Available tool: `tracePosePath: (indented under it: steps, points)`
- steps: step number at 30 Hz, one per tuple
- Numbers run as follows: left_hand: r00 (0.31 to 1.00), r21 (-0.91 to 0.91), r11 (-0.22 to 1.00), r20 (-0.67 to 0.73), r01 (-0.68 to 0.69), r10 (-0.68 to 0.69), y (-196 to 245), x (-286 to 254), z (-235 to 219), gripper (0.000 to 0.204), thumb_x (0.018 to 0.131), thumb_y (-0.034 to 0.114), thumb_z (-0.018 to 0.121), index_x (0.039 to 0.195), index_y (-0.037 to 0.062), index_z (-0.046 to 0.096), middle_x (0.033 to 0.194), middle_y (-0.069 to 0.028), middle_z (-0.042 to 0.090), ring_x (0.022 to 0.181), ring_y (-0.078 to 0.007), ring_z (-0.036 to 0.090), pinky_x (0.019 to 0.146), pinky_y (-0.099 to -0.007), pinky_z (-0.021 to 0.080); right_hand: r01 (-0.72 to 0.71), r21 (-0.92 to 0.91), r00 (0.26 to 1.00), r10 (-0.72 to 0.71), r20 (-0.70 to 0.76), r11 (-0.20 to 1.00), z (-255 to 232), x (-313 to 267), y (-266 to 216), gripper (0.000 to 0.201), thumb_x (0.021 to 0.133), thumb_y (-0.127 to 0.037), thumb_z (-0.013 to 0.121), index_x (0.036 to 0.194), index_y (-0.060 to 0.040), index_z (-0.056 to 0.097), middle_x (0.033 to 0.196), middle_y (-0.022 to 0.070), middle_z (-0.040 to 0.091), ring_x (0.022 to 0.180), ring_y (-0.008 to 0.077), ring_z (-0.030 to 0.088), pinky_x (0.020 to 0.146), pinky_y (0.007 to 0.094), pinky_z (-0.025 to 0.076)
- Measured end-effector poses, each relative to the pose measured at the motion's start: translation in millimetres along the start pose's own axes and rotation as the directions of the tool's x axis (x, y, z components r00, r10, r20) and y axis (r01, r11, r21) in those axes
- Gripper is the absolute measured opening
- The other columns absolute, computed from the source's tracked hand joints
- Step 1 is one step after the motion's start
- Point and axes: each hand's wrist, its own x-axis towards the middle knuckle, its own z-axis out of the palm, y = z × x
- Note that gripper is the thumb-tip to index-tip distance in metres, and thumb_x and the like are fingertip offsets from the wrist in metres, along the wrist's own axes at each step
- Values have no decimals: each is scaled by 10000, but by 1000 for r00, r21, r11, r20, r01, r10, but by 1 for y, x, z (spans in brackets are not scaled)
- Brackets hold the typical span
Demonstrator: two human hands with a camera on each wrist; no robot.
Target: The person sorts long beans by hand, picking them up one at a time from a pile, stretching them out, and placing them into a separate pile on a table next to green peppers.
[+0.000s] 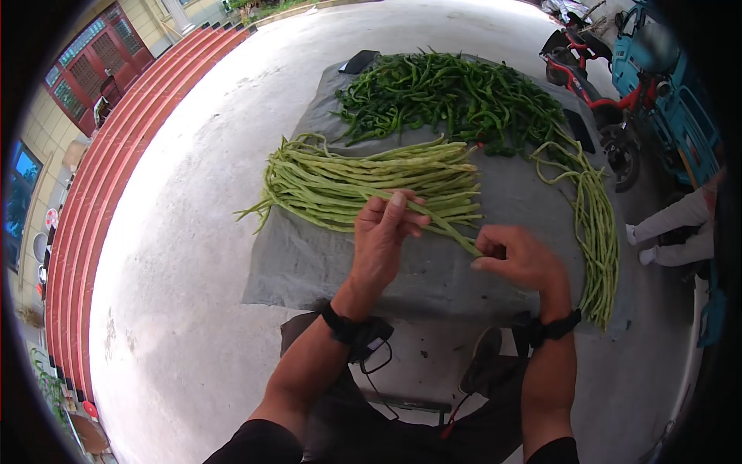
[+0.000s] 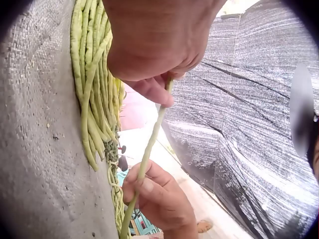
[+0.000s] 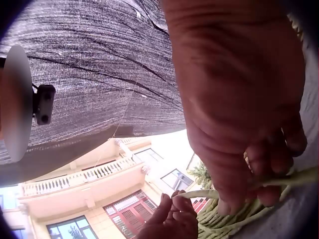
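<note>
A long green bean (image 2: 152,138) stretches between my two hands over the grey cloth. My left hand (image 1: 380,232) pinches it between thumb and fingers, close in front of the big bundle of long beans (image 1: 340,182). Farther right, my right hand (image 1: 519,254) grips the bean near its other end, thumb and fingertips together. In the left wrist view the bean runs down from the left fingers to the right hand's thumb (image 2: 145,185). The right wrist view shows it passing through the right fingers, its tip beyond them.
Behind the bundle lies a heap of green peppers (image 1: 456,93). A smaller bunch of long beans (image 1: 595,240) lies along the right edge of the grey cloth (image 1: 301,271). Dark flat objects rest at its corners. Red steps (image 1: 116,170), a blue vehicle (image 1: 684,116) and another person's legs (image 1: 680,232) surround it.
</note>
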Motion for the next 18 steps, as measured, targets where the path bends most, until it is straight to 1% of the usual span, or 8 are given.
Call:
tracePosePath:
  steps: [2,5,7,8,11,14,17,18]
  points:
    - [1000,-17,1000,-30,4,-5,4,-1,0,327,1157,294,602,1268,-6,669,1207,-126,742,926,-179,780,728,-277,592,30,44,1000,-30,3,999,6,4,-4,243,903,-156,825,958,-4,644,773,26,619,721,136,553,671,354,463]
    - [997,-72,997,-70,10,-15,1,-1,7,347,1163,318,587,1295,7,669,1178,-89,729,916,-172,754,743,-295,582,15,150,991,5,-131,989,13,5,-17,229,929,-164,795,952,-5,632,766,24,595,718,123,532,661,346,446]
    - [997,-130,991,-66,18,-27,2,-1,0,362,1166,335,579,1322,19,663,1140,-53,714,903,-160,722,755,-309,564,81,101,962,-51,-270,992,11,6,-17,226,940,-171,784,959,-2,636,770,30,607,719,128,542,662,349,451]
    - [997,-130,991,-74,26,-36,3,0,-2,371,1163,345,584,1333,24,662,1086,-29,686,893,-150,689,758,-310,543,104,65,938,-76,-339,992,7,6,-14,224,945,-174,779,962,0,639,771,32,613,719,130,547,662,350,453]
    - [993,-128,991,-108,31,-45,10,-1,-1,367,1155,350,601,1326,34,670,972,24,587,840,-125,592,743,-308,483,36,-40,897,-50,-440,999,-9,-1,1,223,942,-168,774,965,11,644,785,61,640,721,162,570,673,364,469]
    - [981,-186,983,-187,6,-42,11,3,-7,295,1149,320,621,1247,52,696,1045,10,609,778,-120,578,698,-307,467,-25,-61,887,-7,-462,998,-28,-13,21,225,931,-176,776,964,17,664,801,102,659,723,208,589,692,381,491]
    - [969,-127,990,-230,62,-90,9,4,-14,297,1143,334,634,1200,49,694,989,17,574,744,-116,522,669,-309,429,-16,46,931,32,-363,999,-32,-22,37,227,913,-194,781,958,12,698,818,128,671,739,248,617,714,401,511]
    - [950,-94,994,-301,62,-88,12,2,-6,322,1147,363,623,1160,49,695,973,17,568,715,-109,504,647,-316,419,-43,-2,939,40,-342,999,-32,-25,37,224,910,-199,783,961,7,712,825,130,679,750,257,631,719,406,517]
